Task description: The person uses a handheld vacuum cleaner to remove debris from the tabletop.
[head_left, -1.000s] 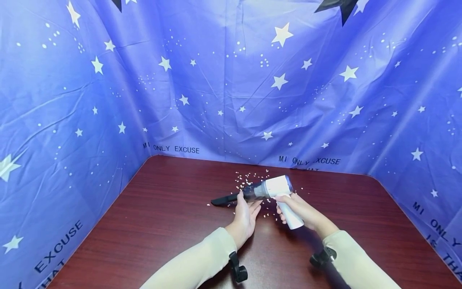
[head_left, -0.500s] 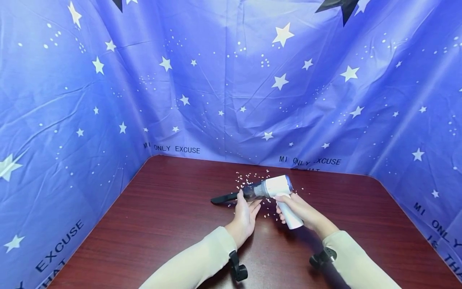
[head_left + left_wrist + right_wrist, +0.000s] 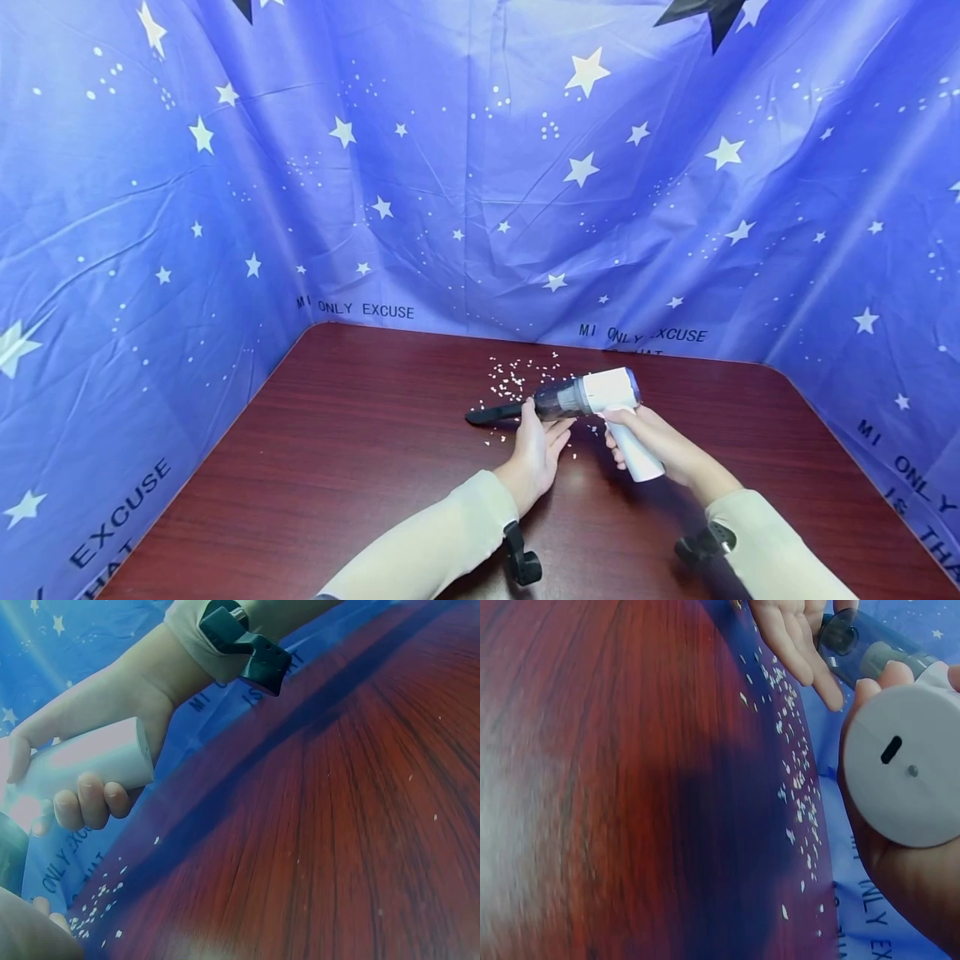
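Note:
A white handheld vacuum cleaner [image 3: 611, 389] with a clear dust cup [image 3: 558, 400] and a long black crevice nozzle [image 3: 491, 413] points left, low over the dark red table. My right hand [image 3: 660, 437] grips its white handle, fingers wrapped round it in the left wrist view. Under the front of the dust cup, my left hand [image 3: 538, 450] supports the vacuum, thumb up by the nozzle's base. The left fingers [image 3: 786, 641] stretch out fairly straight in the right wrist view. Small white scraps [image 3: 510, 379] lie scattered behind and around the nozzle.
The reddish-brown wooden table [image 3: 337, 467] ends at a blue curtain [image 3: 450, 167] with stars on the back and both sides. Black wrist-worn cameras [image 3: 525, 567] hang below both sleeves. More white scraps [image 3: 799, 787] show along the table in the right wrist view.
Both hands and the vacuum have shifted right over the last half second. A few scraps near the nozzle tip, farther left, are no longer seen.

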The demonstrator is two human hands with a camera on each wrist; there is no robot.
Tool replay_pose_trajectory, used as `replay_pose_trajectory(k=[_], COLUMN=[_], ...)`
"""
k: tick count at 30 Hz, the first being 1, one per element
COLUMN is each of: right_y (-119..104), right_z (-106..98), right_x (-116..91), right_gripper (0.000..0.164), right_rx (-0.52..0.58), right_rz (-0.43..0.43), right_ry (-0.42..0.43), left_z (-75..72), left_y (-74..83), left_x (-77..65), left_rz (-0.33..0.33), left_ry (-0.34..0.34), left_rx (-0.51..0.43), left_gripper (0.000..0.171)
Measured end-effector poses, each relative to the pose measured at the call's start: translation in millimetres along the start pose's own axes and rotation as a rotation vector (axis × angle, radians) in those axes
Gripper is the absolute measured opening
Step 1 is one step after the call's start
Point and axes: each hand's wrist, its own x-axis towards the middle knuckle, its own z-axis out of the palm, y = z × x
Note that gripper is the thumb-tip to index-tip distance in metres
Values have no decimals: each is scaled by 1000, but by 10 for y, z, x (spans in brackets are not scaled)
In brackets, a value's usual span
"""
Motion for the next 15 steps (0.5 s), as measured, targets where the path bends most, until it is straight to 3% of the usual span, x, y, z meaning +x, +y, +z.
replay_pose_trajectory(k=[7, 15], right_y=[-24, -9], right_z=[-111, -235], right_x=[-102, -157], right_gripper=[25, 26], right_rx=[-15, -5], right_rz=[-10, -52], right_ry=[-2, 14], left_z=[110, 239], left_y=[-57, -76], left_x=[-3, 85], left_rz=[-23, -64], left_ry=[-3, -19], left_rx=[5, 21], left_gripper=[62, 59])
